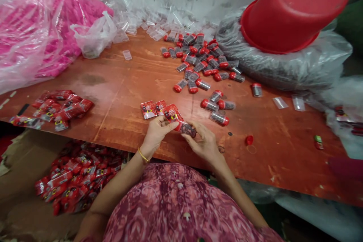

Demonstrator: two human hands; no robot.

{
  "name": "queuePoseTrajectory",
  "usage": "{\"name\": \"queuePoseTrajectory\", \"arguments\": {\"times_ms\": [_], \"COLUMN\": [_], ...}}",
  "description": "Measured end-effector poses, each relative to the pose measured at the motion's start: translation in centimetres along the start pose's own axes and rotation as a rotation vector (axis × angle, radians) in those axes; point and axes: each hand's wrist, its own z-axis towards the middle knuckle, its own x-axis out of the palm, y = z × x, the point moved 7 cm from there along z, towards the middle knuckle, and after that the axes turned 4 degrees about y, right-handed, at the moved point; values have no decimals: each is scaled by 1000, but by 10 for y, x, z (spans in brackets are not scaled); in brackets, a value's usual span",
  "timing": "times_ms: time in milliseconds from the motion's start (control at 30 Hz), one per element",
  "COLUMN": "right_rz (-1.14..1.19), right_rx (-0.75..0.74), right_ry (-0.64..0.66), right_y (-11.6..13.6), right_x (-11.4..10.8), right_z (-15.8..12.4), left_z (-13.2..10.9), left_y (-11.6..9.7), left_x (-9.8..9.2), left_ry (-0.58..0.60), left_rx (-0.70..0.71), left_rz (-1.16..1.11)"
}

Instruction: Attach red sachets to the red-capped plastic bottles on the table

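Note:
Between my two hands, near the table's front edge, lies a small clear container (187, 129) with a red cap and dark contents. My left hand (157, 132) is closed, its thumb and fingers on the capped end. The fingers of my right hand (202, 140) grip the other end. Right behind my left hand are several printed red cards (172, 112), partly overlapping, and one touches the container. To the right and behind lie more red-capped containers (218, 117) with dark contents.
A large heap of red-capped containers (198, 58) and clear empty ones (159, 22) fills the back. Packed red pieces (70, 107) lie left, more in a carton (76, 174) below. A pink bag (48, 26) and red bucket (295, 11) flank the table (113, 121).

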Motion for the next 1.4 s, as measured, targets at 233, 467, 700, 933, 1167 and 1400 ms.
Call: {"name": "queuePoseTrajectory", "arguments": {"times_ms": [233, 467, 700, 933, 1167, 1400], "right_rz": [65, 84, 259, 781, 686, -162], "right_rx": [77, 95, 116, 444, 419, 227], "right_ry": [-13, -52, -47, -64, -167, -183], "right_y": [-6, 2, 3, -25, -21, -41], "right_x": [1, 14, 35, 45, 49, -13], "right_z": [6, 9, 10, 0, 10, 13], "left_z": [-1, -2, 1, 2, -5, -58], "left_y": [6, 13, 1, 1, 13, -33], "left_x": [1, 5, 1, 3, 8, -125], "left_ry": [-36, -52, -53, 25, 119, -339], "left_rx": [15, -18, 71, 37, -38, 8], "left_rz": [-93, -157, -156, -136, -98, 294]}}
